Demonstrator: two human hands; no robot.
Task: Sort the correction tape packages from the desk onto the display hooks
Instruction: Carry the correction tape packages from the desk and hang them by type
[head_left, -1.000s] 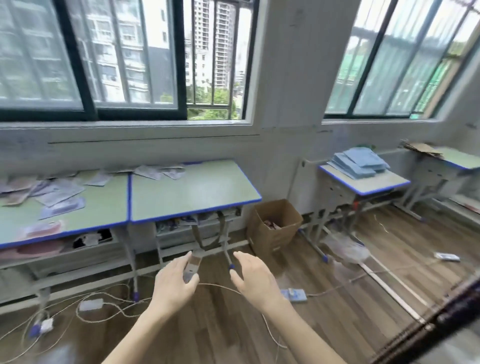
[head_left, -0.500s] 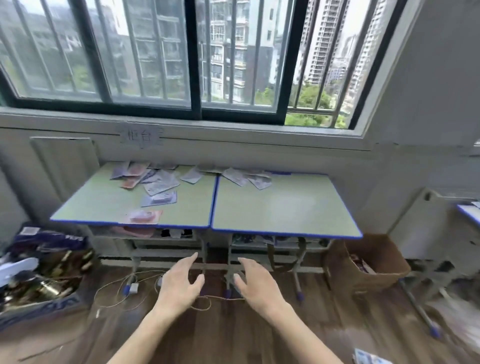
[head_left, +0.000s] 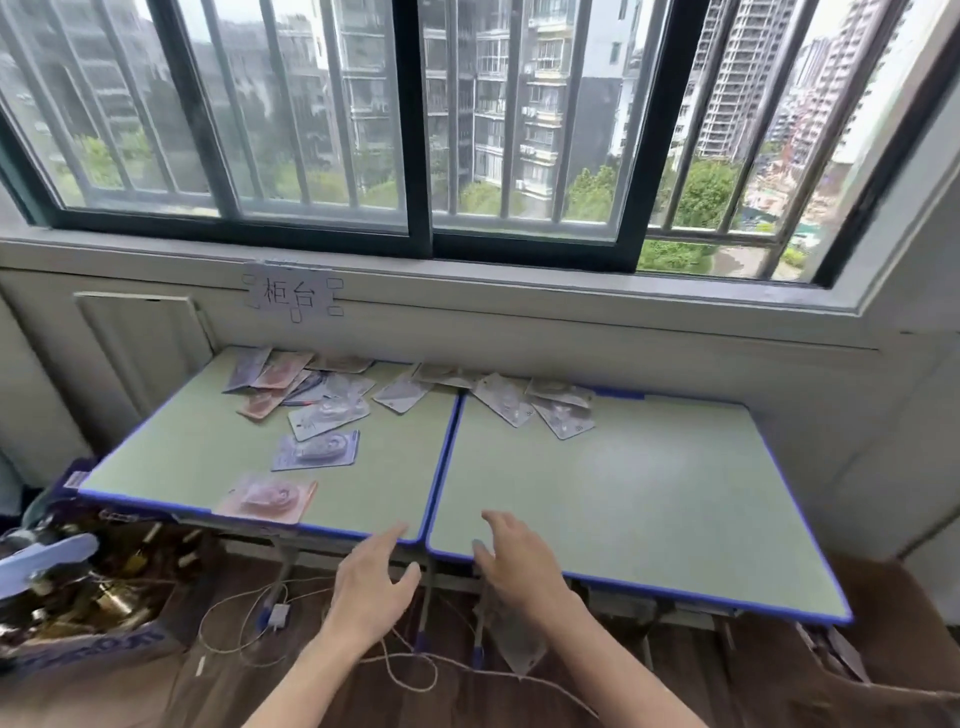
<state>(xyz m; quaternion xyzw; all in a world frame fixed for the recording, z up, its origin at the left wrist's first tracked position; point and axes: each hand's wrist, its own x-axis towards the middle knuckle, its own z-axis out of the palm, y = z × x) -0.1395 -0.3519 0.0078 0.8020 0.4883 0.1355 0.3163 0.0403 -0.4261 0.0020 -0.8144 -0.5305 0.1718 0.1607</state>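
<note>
Two green desks with blue edging stand side by side under the window, the left desk and the right desk. Several correction tape packages lie scattered on them: a pink one near the left desk's front edge, a purple one behind it, and a loose heap at the back, spilling onto the right desk. My left hand and my right hand hover at the front edge where the desks meet, fingers relaxed, holding nothing. No display hooks are in view.
A box of mixed goods sits on the floor at the left. A cardboard box stands at the right. Cables and a small adapter trail across the wooden floor below the desks. A paper label is taped under the window sill.
The view has swung left and moved closer to the two desks. Both hands have risen from floor level to the desks' front edge, still empty.
</note>
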